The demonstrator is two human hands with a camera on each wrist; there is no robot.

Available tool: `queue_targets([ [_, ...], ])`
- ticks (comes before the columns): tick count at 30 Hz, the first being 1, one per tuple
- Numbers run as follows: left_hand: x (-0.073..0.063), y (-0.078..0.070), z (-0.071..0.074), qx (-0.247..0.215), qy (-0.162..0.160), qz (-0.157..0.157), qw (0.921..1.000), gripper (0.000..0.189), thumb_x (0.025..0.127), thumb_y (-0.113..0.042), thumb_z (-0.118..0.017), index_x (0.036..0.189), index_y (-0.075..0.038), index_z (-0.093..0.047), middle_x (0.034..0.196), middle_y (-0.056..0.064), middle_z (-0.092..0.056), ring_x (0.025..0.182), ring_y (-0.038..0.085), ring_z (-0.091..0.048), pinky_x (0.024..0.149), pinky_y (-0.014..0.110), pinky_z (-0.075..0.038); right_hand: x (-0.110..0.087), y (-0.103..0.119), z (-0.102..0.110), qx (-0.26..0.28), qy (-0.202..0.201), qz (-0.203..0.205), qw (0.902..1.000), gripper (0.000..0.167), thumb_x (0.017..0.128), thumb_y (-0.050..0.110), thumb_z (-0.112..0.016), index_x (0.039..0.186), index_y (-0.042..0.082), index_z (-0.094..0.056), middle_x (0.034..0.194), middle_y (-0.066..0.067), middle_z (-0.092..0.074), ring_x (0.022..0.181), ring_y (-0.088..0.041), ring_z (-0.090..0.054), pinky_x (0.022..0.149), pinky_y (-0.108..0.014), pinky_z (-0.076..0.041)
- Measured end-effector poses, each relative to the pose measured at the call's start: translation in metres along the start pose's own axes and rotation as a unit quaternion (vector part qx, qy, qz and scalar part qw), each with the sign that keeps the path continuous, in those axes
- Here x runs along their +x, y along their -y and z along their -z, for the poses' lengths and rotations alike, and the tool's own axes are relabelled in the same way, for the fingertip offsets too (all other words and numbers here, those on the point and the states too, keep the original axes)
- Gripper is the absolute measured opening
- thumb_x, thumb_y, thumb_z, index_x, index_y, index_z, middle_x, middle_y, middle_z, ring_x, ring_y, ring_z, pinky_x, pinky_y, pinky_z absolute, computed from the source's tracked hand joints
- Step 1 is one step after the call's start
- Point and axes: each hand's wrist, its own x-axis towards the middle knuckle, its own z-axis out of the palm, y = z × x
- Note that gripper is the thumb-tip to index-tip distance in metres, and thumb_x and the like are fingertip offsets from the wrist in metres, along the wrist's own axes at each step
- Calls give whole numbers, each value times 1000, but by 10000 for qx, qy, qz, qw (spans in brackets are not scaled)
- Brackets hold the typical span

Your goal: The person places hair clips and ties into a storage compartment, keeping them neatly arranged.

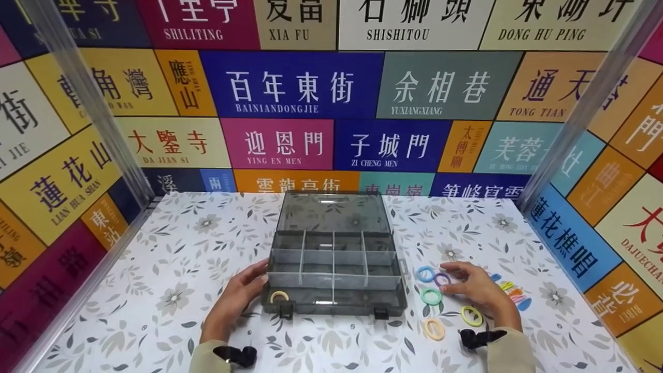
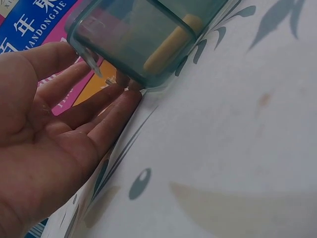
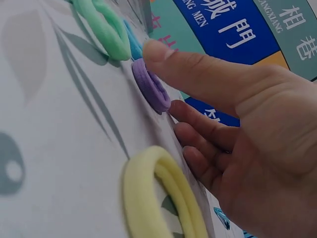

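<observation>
A grey see-through compartment box [image 1: 334, 290] stands on the table with its lid [image 1: 334, 212] raised. One beige hair tie [image 1: 279, 296] lies in its front left compartment. Beside the box's left wall is my left hand [image 1: 242, 294]; its loosely bent fingers [image 2: 116, 111] touch the box near its lower edge. On the right, my right hand [image 1: 479, 290] reaches over a purple hair tie [image 3: 150, 88], thumb and fingers spread around it. Whether skin touches the tie I cannot tell. Close by lie blue [image 1: 426, 274], green [image 1: 431, 296], yellow [image 1: 471, 315] and peach [image 1: 434, 329] hair ties.
Several small colourful pieces [image 1: 513, 292], partly hidden by the right hand, lie to its right. A white leaf-patterned cloth [image 1: 176, 300] covers the table. Sign-printed walls [image 1: 290, 85] rise behind and at both sides, with clear posts at the corners.
</observation>
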Motion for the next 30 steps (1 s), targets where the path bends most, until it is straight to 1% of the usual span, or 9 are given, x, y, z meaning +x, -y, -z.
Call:
queue_targets([
  [5, 1, -1, -1, -6, 24, 35, 10000, 52, 101, -22, -59, 151, -15, -46, 156, 13, -45, 141, 31, -47, 115, 48, -44, 1, -2, -2, -23, -64, 113, 9999, 71, 77, 31, -86, 139, 10, -58, 143, -22, -50, 130, -39, -47, 112, -58, -38],
  [8, 1, -1, -1, 13, -29, 77, 10000, 51, 101, -22, -59, 151, -16, -47, 155, 12, -46, 140, 30, -49, 115, 48, -44, 3, -3, -2, -57, -104, 97, 9999, 69, 77, 31, -86, 137, 11, -60, 143, -22, -49, 130, -39, -47, 112, -59, -37],
  [12, 2, -1, -1, -37, -103, 137, 9998, 50, 101, -21, -60, 149, -16, -49, 154, 12, -48, 139, 30, -50, 115, 47, -44, 4, -3, -3, -31, -124, 12, 9999, 66, 77, 32, -86, 135, 11, -62, 144, -21, -48, 131, -40, -46, 114, -61, -35],
  [17, 2, -1, -2, -84, -152, 228, 9996, 49, 100, -21, -60, 148, -19, -51, 153, 8, -50, 138, 27, -51, 115, 46, -45, 4, -4, -3, 2, -137, -154, 9998, 62, 78, 33, -86, 132, 13, -64, 143, -20, -48, 130, -39, -46, 113, -61, -35],
  [21, 1, -1, -2, -68, -153, 219, 9996, 48, 100, -22, -60, 148, -20, -51, 153, 8, -50, 138, 27, -51, 115, 46, -45, 4, -5, -3, -49, -157, -158, 9997, 59, 79, 34, -85, 131, 13, -65, 139, -19, -51, 127, -37, -48, 111, -60, -37],
  [24, 1, -1, -1, -70, -112, 236, 9996, 48, 100, -22, -60, 148, -21, -51, 153, 9, -49, 138, 27, -51, 115, 47, -44, 4, -5, -4, 21, -190, -264, 9995, 59, 79, 36, -84, 130, 15, -65, 138, -17, -52, 127, -35, -48, 112, -59, -37],
  [28, 1, 0, 0, -80, -87, 288, 9995, 48, 100, -23, -60, 148, -22, -51, 154, 7, -49, 139, 26, -49, 117, 47, -42, 4, -4, -5, 69, -265, -282, 9992, 60, 79, 40, -84, 130, 16, -64, 137, -16, -53, 126, -34, -48, 111, -57, -38],
  [30, 1, -1, 0, -72, -77, 260, 9996, 49, 101, -23, -60, 148, -21, -50, 155, 8, -48, 140, 27, -48, 117, 47, -42, 4, -4, -5, 58, -314, -159, 9994, 59, 80, 40, -83, 130, 14, -65, 135, -17, -54, 124, -33, -49, 108, -54, -41],
])
